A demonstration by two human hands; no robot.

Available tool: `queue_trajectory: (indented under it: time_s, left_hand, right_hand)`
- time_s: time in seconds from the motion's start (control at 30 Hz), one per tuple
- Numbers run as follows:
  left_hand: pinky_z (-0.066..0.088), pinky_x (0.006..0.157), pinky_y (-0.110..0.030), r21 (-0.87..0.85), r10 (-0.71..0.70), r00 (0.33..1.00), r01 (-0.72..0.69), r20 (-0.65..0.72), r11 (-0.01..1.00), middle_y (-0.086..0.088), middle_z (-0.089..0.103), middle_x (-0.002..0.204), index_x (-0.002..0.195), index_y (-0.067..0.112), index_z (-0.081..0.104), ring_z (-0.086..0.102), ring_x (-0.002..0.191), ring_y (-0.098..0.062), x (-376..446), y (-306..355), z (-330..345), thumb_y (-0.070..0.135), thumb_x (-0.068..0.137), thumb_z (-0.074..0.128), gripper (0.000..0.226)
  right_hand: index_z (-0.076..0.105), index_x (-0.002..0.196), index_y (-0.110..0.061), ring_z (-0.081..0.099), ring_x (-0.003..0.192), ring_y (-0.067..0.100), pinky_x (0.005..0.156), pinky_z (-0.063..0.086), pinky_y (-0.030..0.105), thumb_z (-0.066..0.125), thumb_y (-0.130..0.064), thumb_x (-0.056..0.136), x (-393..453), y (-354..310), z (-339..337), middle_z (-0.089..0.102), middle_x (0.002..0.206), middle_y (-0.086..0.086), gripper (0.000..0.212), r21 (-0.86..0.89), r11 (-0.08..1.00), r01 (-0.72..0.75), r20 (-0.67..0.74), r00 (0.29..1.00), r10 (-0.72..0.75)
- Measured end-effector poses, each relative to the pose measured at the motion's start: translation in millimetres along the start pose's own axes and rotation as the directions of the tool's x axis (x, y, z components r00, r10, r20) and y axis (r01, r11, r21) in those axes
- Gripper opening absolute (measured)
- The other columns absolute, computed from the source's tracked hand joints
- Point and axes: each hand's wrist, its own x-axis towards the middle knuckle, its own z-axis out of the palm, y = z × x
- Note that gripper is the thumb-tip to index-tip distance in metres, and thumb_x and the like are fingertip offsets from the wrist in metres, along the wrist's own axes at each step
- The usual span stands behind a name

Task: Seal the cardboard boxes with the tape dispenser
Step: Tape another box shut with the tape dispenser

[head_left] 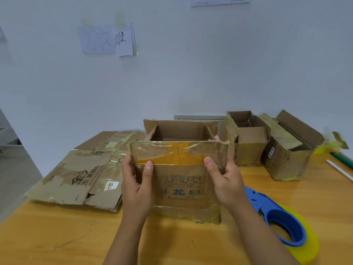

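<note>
Both hands, left & right, pinch near flap of open box mid-tabletop; tape dispenser just right. Prob. light, worn, floppy w/ slick old tape; hold by side walls.

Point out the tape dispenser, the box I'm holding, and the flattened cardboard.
tape dispenser (282, 224): head view, on its blue handle loop.
held box (181, 188): head view, on its printed front wall.
flattened cardboard (76, 178): head view, on the panel with black lettering.
</note>
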Motion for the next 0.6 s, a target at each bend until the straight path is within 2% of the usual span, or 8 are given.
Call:
queue_trajectory:
  time_s: [0.1,0.2,0.3,0.33,0.4,0.47,0.53,0.6]
  left_hand:
    - [0.049,0.084,-0.019,-0.029,0.036,0.999,-0.036,-0.02,0.999,0.022,0.064,0.112,0.119,0.062,0.046,0.061,0.106,0.0,2.3,2.6,-1.9,0.053,0.089,0.055,0.033]
    - [0.049,0.088,-0.018,-0.027,0.077,0.994,-0.08,-0.076,0.996,0.012,0.064,0.115,0.123,0.06,0.045,0.061,0.108,-0.007,9.4,6.8,-5.0,0.052,0.09,0.056,0.035]
    - [0.047,0.098,-0.031,-0.012,0.066,0.993,-0.067,-0.093,0.998,0.005,0.06,0.127,0.13,0.057,0.04,0.057,0.12,-0.011,14.4,5.9,-4.6,0.053,0.091,0.055,0.042]
    - [0.047,0.099,-0.034,0.0,0.052,0.995,-0.052,-0.086,0.999,0.007,0.059,0.128,0.131,0.055,0.039,0.057,0.12,-0.011,14.0,3.7,-3.2,0.054,0.091,0.054,0.043]
    - [0.048,0.098,-0.036,0.031,0.017,0.997,-0.014,-0.076,0.999,0.018,0.059,0.123,0.136,0.048,0.037,0.057,0.117,-0.007,11.2,-3.4,0.0,0.056,0.09,0.053,0.049]
    - [0.048,0.091,-0.028,0.055,0.018,0.996,-0.013,-0.092,0.998,0.028,0.059,0.114,0.138,0.043,0.036,0.058,0.109,0.001,8.8,-10.5,2.3,0.056,0.091,0.051,0.05]
    - [0.046,0.083,-0.014,0.062,0.029,0.992,-0.022,-0.124,0.998,0.032,0.059,0.11,0.134,0.038,0.04,0.058,0.105,0.006,9.3,-12.3,4.8,0.056,0.095,0.048,0.044]
    - [0.044,0.077,-0.006,0.064,0.041,0.986,-0.031,-0.164,0.997,0.033,0.059,0.107,0.128,0.03,0.045,0.059,0.1,0.008,10.7,-10.0,7.4,0.055,0.098,0.046,0.039]
  right_hand:
    - [0.037,0.139,-0.064,0.051,0.132,0.01,0.111,0.043,0.046,0.058,-0.07,0.082,3.4,-4.8,1.7,0.057,0.141,-0.007,0.061,0.026,0.999,0.039,0.013,0.999,-0.04]
    - [0.034,0.133,-0.073,0.051,0.133,0.01,0.112,0.042,0.047,0.059,-0.059,0.087,13.7,-12.2,6.7,0.057,0.14,-0.01,0.054,0.039,0.995,0.093,-0.001,0.996,-0.093]
    - [0.037,0.136,-0.066,0.048,0.135,0.011,0.114,0.04,0.046,0.058,-0.058,0.088,23.2,-10.8,10.8,0.055,0.142,-0.009,0.053,0.044,0.993,0.109,0.022,0.994,-0.11]
    - [0.04,0.139,-0.059,0.047,0.136,0.013,0.114,0.039,0.046,0.057,-0.059,0.088,25.1,-7.7,10.8,0.053,0.145,-0.005,0.054,0.049,0.994,0.095,0.041,0.994,-0.097]
    - [0.049,0.143,-0.031,0.049,0.135,0.016,0.113,0.04,0.047,0.057,-0.06,0.086,27.8,1.0,10.2,0.055,0.144,0.002,0.064,0.046,0.997,0.063,0.056,0.996,-0.066]
    - [0.055,0.138,-0.014,0.056,0.126,0.013,0.11,0.045,0.042,0.057,-0.058,0.087,28.5,6.7,9.3,0.064,0.131,-0.003,0.067,0.052,0.998,0.031,0.047,0.998,-0.034]
    - [0.061,0.128,-0.017,0.063,0.112,0.004,0.098,0.051,0.026,0.053,-0.064,0.087,28.2,10.0,8.9,0.07,0.113,-0.015,0.063,0.056,0.998,0.015,0.028,0.999,-0.017]
    - [0.065,0.115,-0.024,0.065,0.096,-0.003,0.081,0.05,0.013,0.048,-0.069,0.087,27.4,12.3,9.4,0.071,0.097,-0.022,0.056,0.047,0.999,-0.007,0.01,1.0,0.007]
